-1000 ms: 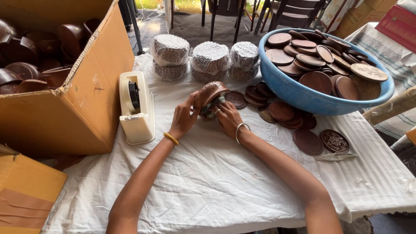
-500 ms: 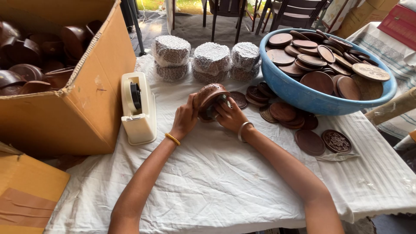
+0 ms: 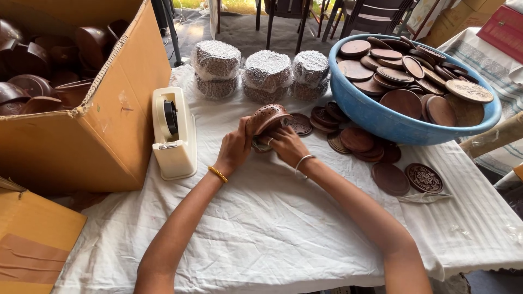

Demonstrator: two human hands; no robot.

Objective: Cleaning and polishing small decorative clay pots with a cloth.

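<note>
Carved brown wooden bowl (image 3: 267,117), tilted dome-up just above the white cloth (image 3: 261,228), clamped between left hand (image 3: 235,149) and right hand (image 3: 287,146), both closed on it; raised and turned slightly since a second ago, suggesting handling under way. Just beside: loose wooden discs (image 3: 354,140); left, tape dispenser (image 3: 173,133); behind, foil-wrapped stacks (image 3: 267,73); right, blue basin (image 3: 392,122) of discs; far left, cardboard box (image 3: 103,125).

The carved wooden bowl (image 3: 267,118) is half hidden behind both hands; left of the left hand (image 3: 235,149), the cardboard box (image 3: 92,125) is cut off.
</note>
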